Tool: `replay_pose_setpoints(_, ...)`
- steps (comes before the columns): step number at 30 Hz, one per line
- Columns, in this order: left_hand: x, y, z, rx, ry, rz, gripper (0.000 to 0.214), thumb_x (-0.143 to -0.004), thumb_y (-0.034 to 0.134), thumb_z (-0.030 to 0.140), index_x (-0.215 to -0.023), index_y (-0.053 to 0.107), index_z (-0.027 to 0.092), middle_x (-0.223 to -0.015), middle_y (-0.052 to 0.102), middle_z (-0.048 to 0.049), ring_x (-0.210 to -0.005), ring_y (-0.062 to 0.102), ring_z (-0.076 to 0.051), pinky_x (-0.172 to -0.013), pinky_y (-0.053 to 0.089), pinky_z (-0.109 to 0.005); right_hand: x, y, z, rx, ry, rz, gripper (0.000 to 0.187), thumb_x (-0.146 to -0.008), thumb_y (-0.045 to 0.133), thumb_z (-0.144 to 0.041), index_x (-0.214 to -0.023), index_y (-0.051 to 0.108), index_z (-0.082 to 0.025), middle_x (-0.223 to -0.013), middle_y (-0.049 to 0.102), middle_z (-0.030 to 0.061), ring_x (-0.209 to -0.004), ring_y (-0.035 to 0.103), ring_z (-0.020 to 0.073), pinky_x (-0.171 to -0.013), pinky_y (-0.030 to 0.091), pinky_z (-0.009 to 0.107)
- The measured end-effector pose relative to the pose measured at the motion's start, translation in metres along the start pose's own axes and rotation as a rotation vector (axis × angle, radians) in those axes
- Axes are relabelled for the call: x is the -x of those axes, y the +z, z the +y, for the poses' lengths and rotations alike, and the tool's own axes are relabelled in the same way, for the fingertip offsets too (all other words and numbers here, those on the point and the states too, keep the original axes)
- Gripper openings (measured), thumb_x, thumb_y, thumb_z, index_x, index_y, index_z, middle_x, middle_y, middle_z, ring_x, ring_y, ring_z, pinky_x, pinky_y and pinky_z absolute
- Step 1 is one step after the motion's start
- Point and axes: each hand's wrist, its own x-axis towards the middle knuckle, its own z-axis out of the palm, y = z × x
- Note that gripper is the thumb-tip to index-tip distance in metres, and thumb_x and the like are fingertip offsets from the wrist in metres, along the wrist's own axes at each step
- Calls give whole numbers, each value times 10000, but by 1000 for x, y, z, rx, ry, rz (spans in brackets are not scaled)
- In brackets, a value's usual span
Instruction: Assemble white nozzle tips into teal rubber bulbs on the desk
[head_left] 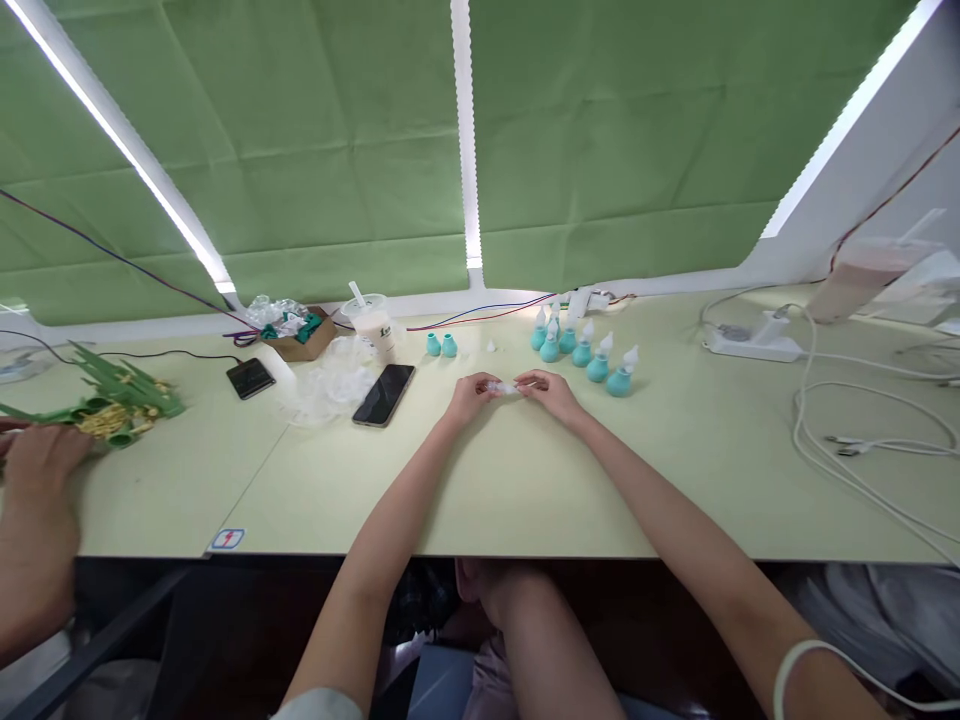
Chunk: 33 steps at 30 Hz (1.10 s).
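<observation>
Over the middle of the table, my left hand and my right hand are close together. Between their fingertips is a small clear-white plastic piece, pinched from both sides; its exact kind is too small to tell. Beyond my right hand stand several teal squeeze bulbs with pointed white tips. Two teal bulbs without tips stand farther back, beyond my left hand. A small white tip lies near them.
Left of my hands are a phone, crumpled clear plastic bags, a drink cup and a cardboard box. A power strip and white cables lie right. Another person's hand touches green items far left.
</observation>
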Motion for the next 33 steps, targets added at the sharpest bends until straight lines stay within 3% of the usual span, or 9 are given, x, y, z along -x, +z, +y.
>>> replay_pose_setpoints(4, -4, -19, -10, 47, -24, 75, 228, -632, 635, 199, -849, 649, 129, -661, 608, -5, -551, 508, -89, -589, 416, -231, -19, 6, -4, 366, 2, 83, 175, -801, 535, -242, -911, 671, -248, -924, 699, 2, -728, 605, 150, -707, 450, 290)
replay_pose_setpoints(8, -6, -31, -21, 59, -42, 150, 219, -623, 648, 207, -828, 638, 132, -644, 606, -2, -525, 494, -81, -557, 410, -221, -67, 20, -12, 788, -145, -71, 205, -793, 557, -166, -926, 691, -244, -958, 671, 32, -900, 573, 196, -721, 412, 283)
replay_pose_setpoints(11, -6, -32, -27, 65, -29, 151, 229, -623, 659, 219, -833, 637, 132, -659, 610, -4, -529, 487, -76, -543, 405, -211, -102, 37, -16, 953, -180, -69, 190, -804, 571, -188, -928, 709, -230, -974, 640, 71, -976, 521, 224, -740, 393, 293)
replay_pose_setpoints(17, -8, -28, -35, 90, -55, 173, 229, -633, 664, 218, -845, 634, 135, -670, 619, -6, -525, 489, -74, -541, 409, -217, -125, 63, -6, 954, -159, 14, 108, -767, 636, -228, -812, 734, -221, -995, 601, 86, -1008, 456, 239, -802, 343, 338)
replay_pose_setpoints(25, -7, -26, -30, 60, -47, 164, 205, -642, 663, 223, -827, 639, 137, -663, 603, 11, -515, 487, -70, -540, 402, -216, -123, 63, -1, 940, -252, 35, 129, -775, 619, -219, -721, 736, -231, -991, 574, 87, -976, 427, 236, -808, 289, 355)
replay_pose_setpoints(29, -7, -25, -29, 67, -43, 162, 195, -641, 663, 197, -823, 637, 133, -673, 607, 8, -506, 482, -64, -540, 403, -214, -114, 59, -11, 909, -302, 90, 128, -779, 622, -245, -720, 733, -221, -993, 586, 88, -971, 435, 243, -789, 309, 355)
replay_pose_setpoints(33, -6, -21, -23, 47, -41, 130, 184, -645, 661, 179, -821, 641, 131, -644, 596, 8, -519, 489, -74, -558, 409, -222, -83, 44, -25, 746, -341, 192, 122, -772, 643, -330, -761, 739, -256, -957, 595, 65, -929, 465, 232, -767, 348, 340)
